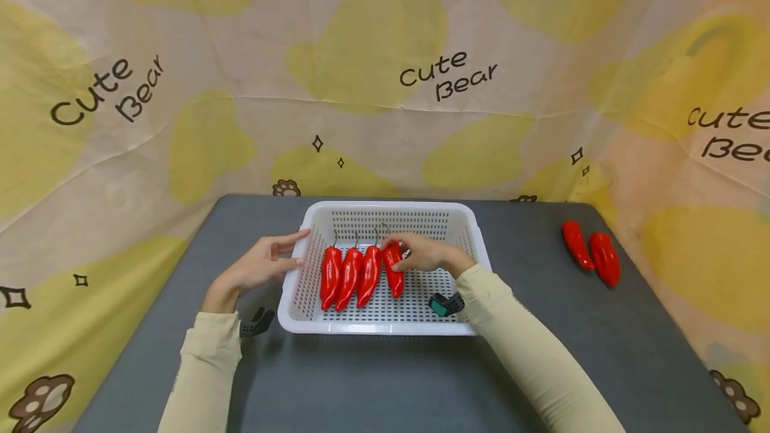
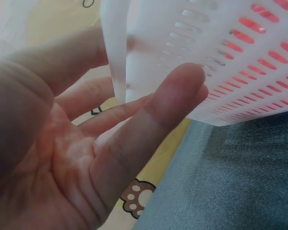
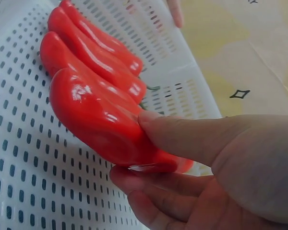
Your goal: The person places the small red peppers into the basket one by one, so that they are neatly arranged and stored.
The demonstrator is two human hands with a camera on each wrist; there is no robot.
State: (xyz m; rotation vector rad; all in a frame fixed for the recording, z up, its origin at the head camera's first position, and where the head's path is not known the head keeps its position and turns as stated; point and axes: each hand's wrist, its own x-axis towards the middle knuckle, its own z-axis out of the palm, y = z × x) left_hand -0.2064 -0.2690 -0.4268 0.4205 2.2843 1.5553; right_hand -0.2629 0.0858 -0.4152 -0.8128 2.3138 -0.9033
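My right hand [image 1: 421,252] pinches a red pepper [image 3: 105,124] between thumb and fingers, inside a white perforated basket [image 1: 379,328]. To the left of that pepper, three more red peppers lie side by side in the basket, their green stems toward the back; the nearest of them is a glossy long pepper [image 1: 369,276]. My left hand [image 1: 259,266] is at the basket's left side. Its fingers are loosely extended, fingertips right at the rim, as the left wrist view shows against the basket wall [image 2: 149,62].
Two more red peppers, a slimmer one [image 1: 576,244] and a wider one [image 1: 604,259], lie at the right of the grey table [image 1: 373,386]. A patterned cloth [image 1: 373,52] hangs behind the table and along its sides.
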